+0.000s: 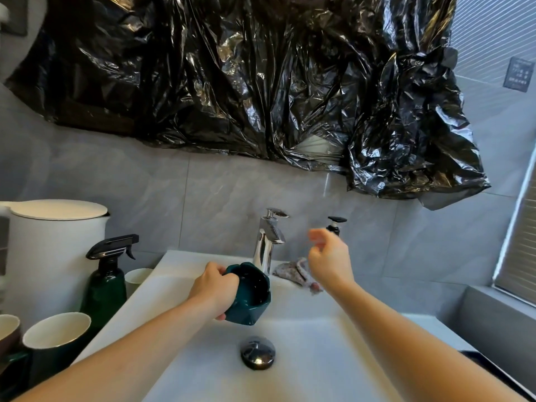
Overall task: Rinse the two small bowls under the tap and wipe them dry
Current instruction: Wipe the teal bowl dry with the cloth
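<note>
My left hand [214, 288] grips a small dark green bowl [251, 294] by its rim, tilted on its side over the white sink [319, 358], just below the chrome tap's [268, 239] spout. My right hand [329, 256] hovers in the air to the right of the tap, fingers loosely curled and holding nothing. A crumpled patterned cloth [295, 272] lies on the sink's back ledge under my right hand. A second small bowl is not clearly in view.
On the counter at left stand a dark green spray bottle [108, 274], a white lidded bin [55, 250], a white cup [137, 278] and green mugs [55, 340]. A black pump dispenser [336, 224] stands behind my right hand. The drain plug [257, 351] sits mid-basin.
</note>
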The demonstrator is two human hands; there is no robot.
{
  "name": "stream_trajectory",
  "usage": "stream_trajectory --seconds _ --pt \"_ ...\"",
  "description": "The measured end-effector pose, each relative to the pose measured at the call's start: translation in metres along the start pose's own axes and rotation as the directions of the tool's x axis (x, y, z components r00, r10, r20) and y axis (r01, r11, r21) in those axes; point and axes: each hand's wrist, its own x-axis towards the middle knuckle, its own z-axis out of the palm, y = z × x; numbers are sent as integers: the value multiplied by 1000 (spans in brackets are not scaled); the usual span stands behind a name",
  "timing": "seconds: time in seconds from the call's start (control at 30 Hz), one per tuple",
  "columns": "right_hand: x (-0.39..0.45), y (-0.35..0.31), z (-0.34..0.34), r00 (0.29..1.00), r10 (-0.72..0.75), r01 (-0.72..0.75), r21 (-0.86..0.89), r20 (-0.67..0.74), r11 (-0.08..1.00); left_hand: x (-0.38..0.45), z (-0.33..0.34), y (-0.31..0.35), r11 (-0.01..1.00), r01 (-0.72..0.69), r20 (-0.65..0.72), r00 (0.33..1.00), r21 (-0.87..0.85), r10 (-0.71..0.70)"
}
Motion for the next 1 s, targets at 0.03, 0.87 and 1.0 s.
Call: stream_trajectory --seconds 0.03,0.87,1.0 --pt "0 11 7 994 42 -31 -109 98 994 2 1 -1 1000 -2 -3 1000 -4 2" --pt "-50 29 -1 887 35 185 -426 460 885 -19 -6 16 1000 9 2 1000 -10 -9" --pt "-73 12 -31 855 -19 283 -434 518 855 -34 -4 20 1000 14 35 999 -27 -13"
